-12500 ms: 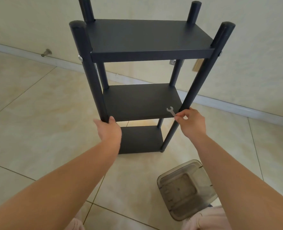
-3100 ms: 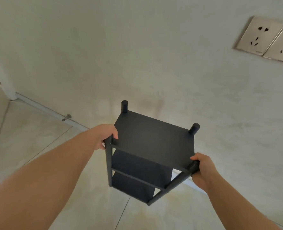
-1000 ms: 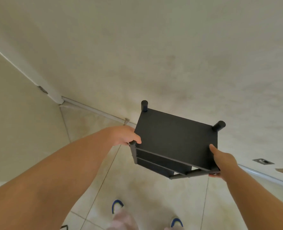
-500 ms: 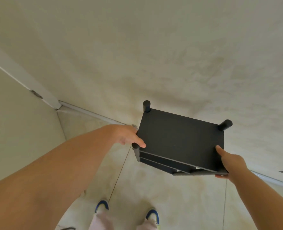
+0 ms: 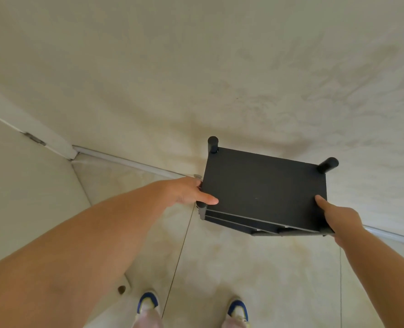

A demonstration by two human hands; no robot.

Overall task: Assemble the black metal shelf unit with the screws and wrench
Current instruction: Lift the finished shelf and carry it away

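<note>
Both hands are gripping the shelf unit (image 5: pixel 264 185) by its top.
Left hand (image 5: pixel 189 191) is clasping the left edge, right hand (image 5: pixel 338 218) the near-right corner, thumbs lying on top.

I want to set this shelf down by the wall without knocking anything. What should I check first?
1. Left hand on the shelf: ok, thumb on the top board at the near left corner.
2. Right hand on the shelf: ok, at the near right corner.
3. Shelf level: not ok, tilted.
4. Floor under the shelf: cannot tell, hidden by the top board.
5. Shoes away from the landing spot: ok.
6. Gap to the wall: cannot tell.
</note>
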